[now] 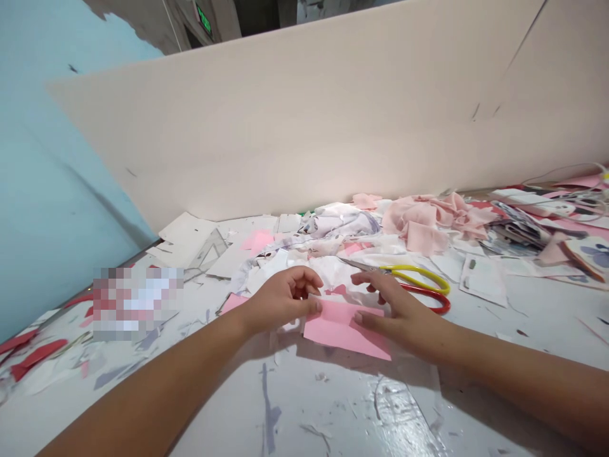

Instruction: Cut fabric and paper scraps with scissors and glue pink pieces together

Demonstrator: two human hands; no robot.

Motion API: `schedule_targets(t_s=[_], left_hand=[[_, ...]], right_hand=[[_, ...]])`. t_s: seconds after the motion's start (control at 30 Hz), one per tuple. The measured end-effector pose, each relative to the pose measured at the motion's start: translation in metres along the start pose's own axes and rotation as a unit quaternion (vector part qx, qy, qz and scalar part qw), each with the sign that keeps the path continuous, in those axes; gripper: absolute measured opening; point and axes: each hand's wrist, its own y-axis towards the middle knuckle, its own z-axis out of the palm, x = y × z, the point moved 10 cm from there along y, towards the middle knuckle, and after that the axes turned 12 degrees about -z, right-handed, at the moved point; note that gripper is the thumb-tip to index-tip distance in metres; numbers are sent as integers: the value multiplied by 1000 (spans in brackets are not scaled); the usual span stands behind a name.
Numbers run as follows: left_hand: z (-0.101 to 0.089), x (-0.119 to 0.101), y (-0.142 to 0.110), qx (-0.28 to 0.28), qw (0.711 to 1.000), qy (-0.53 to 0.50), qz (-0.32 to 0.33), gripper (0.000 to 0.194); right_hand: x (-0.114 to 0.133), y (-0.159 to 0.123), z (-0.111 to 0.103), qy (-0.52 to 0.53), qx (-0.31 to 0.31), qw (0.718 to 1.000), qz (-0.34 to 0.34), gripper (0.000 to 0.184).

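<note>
A rectangular pink paper piece is between my hands, tilted just above the table, with its shadow beneath. My left hand pinches its upper left corner between thumb and curled fingers. The thumb of my right hand lies on its front near the right side, the index finger lifted off above the top edge; the other fingers are partly hidden. Behind my right hand are scissors with one yellow and one red handle loop, blades pointing left. Another pink piece shows partly behind my left wrist.
Crumpled pale pink cloth and white scraps pile along the upright beige panel. A clear set square lies at left, with red scraps nearer the edge. A white power strip and cables are at far right.
</note>
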Motion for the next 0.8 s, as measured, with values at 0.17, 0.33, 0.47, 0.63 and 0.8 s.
schedule_targets(t_s=[0.17,0.33,0.47,0.63,0.8], left_hand=[[-15,-31,-14,-86,989,81,84,21],[-19,-38,-21,-113,983,91,117,18],[-16,-42,-23,-97,985,44,133,18],[-10,-40,-19,-44,992,-25,115,17],[-14,-25,-9,-53,997,-4,57,17]], right_hand=[[-11,-4,29,258,79,958,97,51],[-6,0,32,454,9,885,106,47],[-2,-4,35,535,9,837,116,59],[24,-15,54,605,170,773,83,53],[18,-6,47,602,92,788,90,41]])
